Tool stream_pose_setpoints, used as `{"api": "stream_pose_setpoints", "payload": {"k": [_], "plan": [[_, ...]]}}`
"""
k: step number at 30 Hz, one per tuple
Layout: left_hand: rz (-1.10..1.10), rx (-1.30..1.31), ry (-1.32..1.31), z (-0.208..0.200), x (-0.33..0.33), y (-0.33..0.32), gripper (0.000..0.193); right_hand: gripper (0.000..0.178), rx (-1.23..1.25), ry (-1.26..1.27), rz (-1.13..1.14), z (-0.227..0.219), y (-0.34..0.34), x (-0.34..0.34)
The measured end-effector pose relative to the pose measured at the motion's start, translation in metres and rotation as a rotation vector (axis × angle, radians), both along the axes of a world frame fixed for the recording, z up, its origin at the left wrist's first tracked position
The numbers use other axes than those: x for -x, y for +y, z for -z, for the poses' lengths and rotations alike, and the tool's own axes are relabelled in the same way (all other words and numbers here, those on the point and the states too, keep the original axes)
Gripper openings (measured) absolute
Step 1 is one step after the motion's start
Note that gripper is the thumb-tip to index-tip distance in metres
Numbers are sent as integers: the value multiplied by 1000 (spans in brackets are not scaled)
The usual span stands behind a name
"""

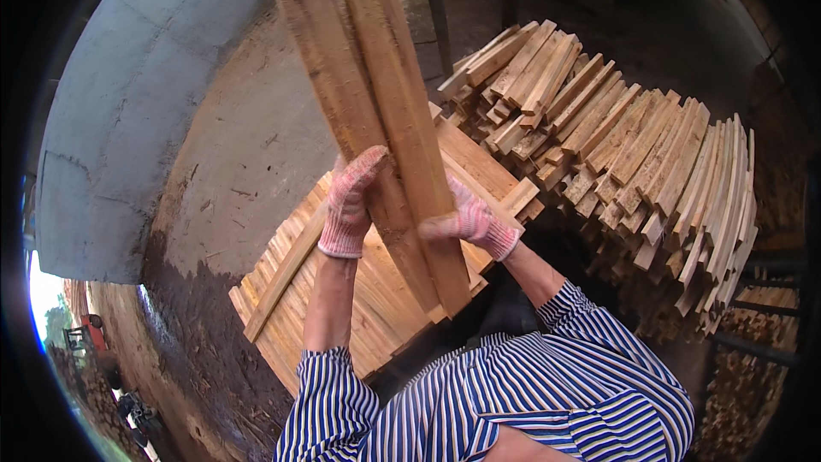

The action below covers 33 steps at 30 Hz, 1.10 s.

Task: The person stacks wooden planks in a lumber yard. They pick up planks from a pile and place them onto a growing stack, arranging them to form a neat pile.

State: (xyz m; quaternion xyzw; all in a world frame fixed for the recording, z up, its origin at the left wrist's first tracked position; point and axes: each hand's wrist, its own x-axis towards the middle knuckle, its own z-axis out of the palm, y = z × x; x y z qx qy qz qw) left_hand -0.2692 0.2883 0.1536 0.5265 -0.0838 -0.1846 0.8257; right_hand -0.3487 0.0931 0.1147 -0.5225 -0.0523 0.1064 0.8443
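Both my hands wear pinkish-white knitted gloves and grip a bundle of long wooden boards (398,120) that stands tilted up in front of me. My left hand (352,197) is closed on the bundle's left side, thumb across the front face. On the right side, my right hand (469,218) clasps the boards lower down, its thumb over the front too. The bundle's far end is slightly blurred. Below it lies a neat stack of boards (342,308) set side by side, with a single narrow wooden strip (286,278) lying across them.
A large heap of loose wooden boards (599,145) rises to the right. At the left stands a grey wall (128,103), with dirt floor (248,154) strewn with wood scraps beside it. More stacked wood (748,376) shows at the lower right, and a red machine (92,334) far left.
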Motion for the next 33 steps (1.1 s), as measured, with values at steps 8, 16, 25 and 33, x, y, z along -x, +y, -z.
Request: {"api": "stream_pose_setpoints", "payload": {"k": [8,16,25,33], "plan": [[23,-253,-240,3,67,90,78,114,272,-225,95,49,99,1],[-122,181,-73,105,31,144,35,113,782,-31,-110,30,99,4],[-302,406,107,259,33,113,44,93,1048,57,-46,91,18,-17],[-21,659,60,282,3,55,36,64,1496,116,-172,183,-33,-111]]}}
